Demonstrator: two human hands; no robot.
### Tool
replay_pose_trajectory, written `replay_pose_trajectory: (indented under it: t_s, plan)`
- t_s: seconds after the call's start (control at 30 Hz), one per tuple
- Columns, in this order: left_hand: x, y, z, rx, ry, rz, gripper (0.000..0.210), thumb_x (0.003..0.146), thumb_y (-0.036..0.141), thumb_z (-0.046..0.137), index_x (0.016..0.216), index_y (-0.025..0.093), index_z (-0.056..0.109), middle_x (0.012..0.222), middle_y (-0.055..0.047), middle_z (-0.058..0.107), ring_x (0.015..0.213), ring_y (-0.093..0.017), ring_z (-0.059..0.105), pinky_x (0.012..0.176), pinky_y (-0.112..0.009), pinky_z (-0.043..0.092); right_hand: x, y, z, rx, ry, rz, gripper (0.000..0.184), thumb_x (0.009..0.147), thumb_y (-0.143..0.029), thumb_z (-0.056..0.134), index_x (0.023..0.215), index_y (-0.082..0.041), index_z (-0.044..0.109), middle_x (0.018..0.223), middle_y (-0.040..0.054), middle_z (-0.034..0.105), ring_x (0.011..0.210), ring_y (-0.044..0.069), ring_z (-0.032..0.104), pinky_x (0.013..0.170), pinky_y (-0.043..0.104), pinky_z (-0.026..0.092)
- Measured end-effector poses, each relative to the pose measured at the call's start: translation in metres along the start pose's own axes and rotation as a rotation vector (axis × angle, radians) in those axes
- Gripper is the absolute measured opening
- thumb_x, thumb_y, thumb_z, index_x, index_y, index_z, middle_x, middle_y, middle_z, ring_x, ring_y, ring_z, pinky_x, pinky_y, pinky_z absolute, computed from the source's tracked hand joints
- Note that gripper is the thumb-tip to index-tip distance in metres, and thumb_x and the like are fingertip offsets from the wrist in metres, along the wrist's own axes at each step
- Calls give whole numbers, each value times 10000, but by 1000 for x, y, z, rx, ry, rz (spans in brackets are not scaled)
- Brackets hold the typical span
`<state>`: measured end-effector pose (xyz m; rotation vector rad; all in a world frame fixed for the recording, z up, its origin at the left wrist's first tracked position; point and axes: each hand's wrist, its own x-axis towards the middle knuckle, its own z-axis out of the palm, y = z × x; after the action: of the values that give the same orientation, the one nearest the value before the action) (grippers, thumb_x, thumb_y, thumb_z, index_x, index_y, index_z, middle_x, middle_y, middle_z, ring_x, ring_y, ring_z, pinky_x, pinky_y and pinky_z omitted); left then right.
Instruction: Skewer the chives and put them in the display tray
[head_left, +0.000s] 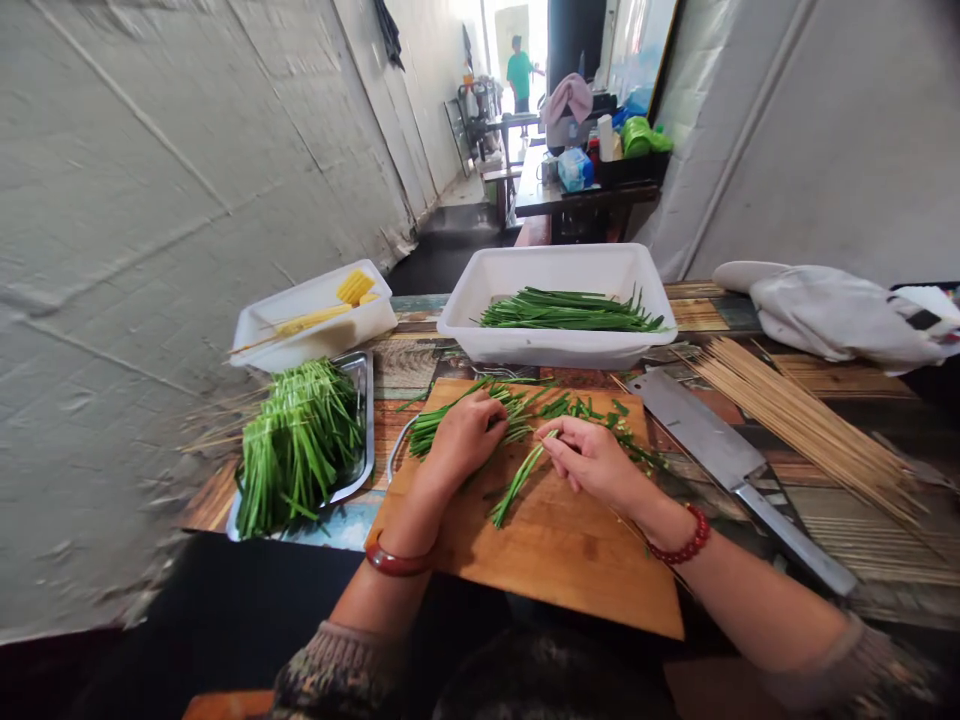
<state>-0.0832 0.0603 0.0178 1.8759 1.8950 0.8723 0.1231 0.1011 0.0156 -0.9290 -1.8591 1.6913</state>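
Observation:
A wooden cutting board (540,540) lies before me with a pile of green garlic chives (435,425) across its far left part. My left hand (469,435) is closed over this pile, its fingers curled down onto the stalks; the fingertips are partly hidden. A few chive stalks (519,487) hang from my right hand (589,455), pinched between thumb and fingers, their lower ends slanting toward the board's middle. Short chopped chive pieces (577,407) are scattered behind my right hand.
On the left, a metal tray (365,420) bears skewered chives (300,440). Behind it, a white tub (315,345) holds yellow skewered food. Another white tub (555,349) contains long chives. Right of the board lie a cleaver (701,425) and bamboo skewers (810,425). A person (518,75) stands far back.

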Motion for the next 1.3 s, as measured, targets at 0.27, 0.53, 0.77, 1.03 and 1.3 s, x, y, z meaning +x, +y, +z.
replay_pose_trajectory:
  t_s: [0.27, 0.53, 0.77, 1.03, 1.3]
  plan:
    - [4, 20, -7, -812, -46, -215, 293, 757, 402, 740, 798, 152, 592, 679, 32, 557, 556, -81, 473, 539, -207, 366, 7, -26, -3, -148, 74, -159, 199, 881, -309, 535, 960, -167, 649, 539, -52, 575, 378, 76, 459, 396, 191, 351]
    - [4, 23, 8, -937, -3, -315, 326, 713, 417, 796, 818, 142, 655, 658, 35, 584, 537, -63, 464, 510, -191, 347, 20, -12, -2, -147, 131, -196, 276, 902, -326, 519, 1025, -158, 700, 548, -48, 555, 404, 81, 453, 427, 205, 362]
    - [3, 24, 7, -960, 26, -316, 310, 704, 409, 807, 786, 145, 666, 649, 35, 585, 543, -66, 476, 522, -199, 378, 17, -15, -5, -130, 99, -151, 325, 916, -339, 513, 1086, -143, 707, 558, -48, 538, 422, 78, 458, 429, 201, 367]
    - [2, 24, 7, -949, 49, -294, 302, 686, 407, 812, 761, 145, 683, 638, 29, 606, 536, -69, 464, 531, -210, 373, 18, -12, -2, -123, 102, -138, 334, 903, -342, 517, 1080, -131, 708, 547, -54, 526, 407, 77, 439, 428, 208, 367]
    - [2, 25, 9, -954, 50, -282, 312, 678, 406, 821, 752, 138, 678, 627, 27, 606, 544, -72, 469, 540, -204, 369, 17, -12, -3, -137, 124, -168, 302, 910, -328, 512, 1060, -134, 687, 551, -51, 540, 413, 77, 443, 434, 203, 368]
